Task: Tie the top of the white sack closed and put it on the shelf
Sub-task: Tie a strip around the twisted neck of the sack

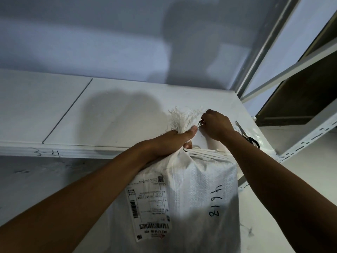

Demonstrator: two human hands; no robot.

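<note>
At lower centre the sack (197, 194) is stood against the shelf (113, 114). Its gathered neck is clamped in the left hand (175, 139) so the frayed top stays bunched, while a thin tie is pinched by the right hand (217, 125) for knotting.
</note>
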